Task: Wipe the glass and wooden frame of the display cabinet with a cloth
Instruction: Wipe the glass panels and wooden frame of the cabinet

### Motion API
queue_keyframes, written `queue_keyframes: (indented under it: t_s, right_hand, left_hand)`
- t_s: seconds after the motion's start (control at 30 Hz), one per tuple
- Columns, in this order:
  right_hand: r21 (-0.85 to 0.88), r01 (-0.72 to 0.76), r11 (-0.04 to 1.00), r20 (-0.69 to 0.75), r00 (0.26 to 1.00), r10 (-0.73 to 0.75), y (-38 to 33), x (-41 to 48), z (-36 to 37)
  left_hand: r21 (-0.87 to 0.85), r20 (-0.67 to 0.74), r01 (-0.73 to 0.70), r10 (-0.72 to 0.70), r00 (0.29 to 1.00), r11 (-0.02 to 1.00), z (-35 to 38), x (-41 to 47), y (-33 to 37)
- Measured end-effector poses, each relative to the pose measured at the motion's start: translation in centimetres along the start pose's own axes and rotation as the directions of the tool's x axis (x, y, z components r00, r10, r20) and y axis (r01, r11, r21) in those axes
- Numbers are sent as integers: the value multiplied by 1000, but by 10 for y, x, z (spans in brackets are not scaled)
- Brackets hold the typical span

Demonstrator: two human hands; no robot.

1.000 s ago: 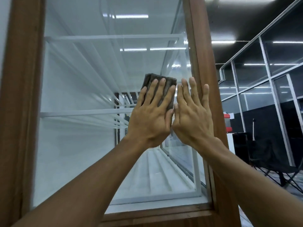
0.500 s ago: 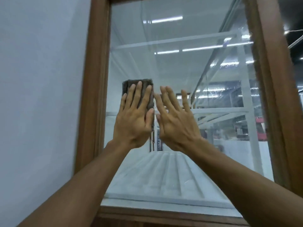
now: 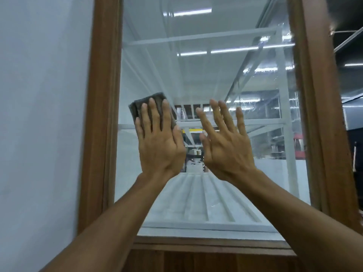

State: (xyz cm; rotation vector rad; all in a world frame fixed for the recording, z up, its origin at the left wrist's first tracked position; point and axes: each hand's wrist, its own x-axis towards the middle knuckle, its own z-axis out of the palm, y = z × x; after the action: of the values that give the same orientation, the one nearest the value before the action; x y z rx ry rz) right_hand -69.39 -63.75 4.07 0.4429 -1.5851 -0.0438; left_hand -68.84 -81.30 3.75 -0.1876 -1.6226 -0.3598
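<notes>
A tall glass pane [image 3: 206, 71] of the display cabinet fills the view, set in a brown wooden frame [image 3: 102, 114]. My left hand [image 3: 159, 142] lies flat on the glass near the left post and presses a folded dark grey cloth [image 3: 141, 107] against it; the cloth shows above and left of my fingers. My right hand [image 3: 225, 142] is beside it, fingers spread, palm toward the glass, holding nothing. Whether it touches the pane I cannot tell.
A pale wall [image 3: 39, 114] runs along the left of the frame. Inside the cabinet are white shelves [image 3: 200, 209] and white metal bars. The right frame post [image 3: 318, 114] borders a dark room with ceiling lights. The lower frame rail [image 3: 212, 250] crosses the bottom.
Both hands and the cloth have slid left across the glass, from the right post toward the left post. The hands have drawn slightly apart, and my view has swung left to the wall.
</notes>
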Motion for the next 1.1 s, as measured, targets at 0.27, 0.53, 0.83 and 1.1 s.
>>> queue_keyframes:
  t_s: [0.27, 0.53, 0.83, 1.1]
  right_hand:
    - [-27, -64, 998, 13, 998, 64, 70, -27, -28]
    - [-248, -40, 968, 40, 998, 52, 130, -51, -62]
    - [26, -179, 983, -71, 981, 181, 159, -63, -72]
    - [154, -177, 972, -59, 980, 188, 166, -77, -74]
  left_hand:
    - [28, 35, -307, 306, 951, 951, 25, -9, 58]
    - [29, 100, -479, 474, 875, 877, 42, -10, 107]
    - [-11, 93, -453, 452, 887, 891, 73, -1, 206]
    - [-65, 103, -534, 538, 837, 843, 72, -33, 207]
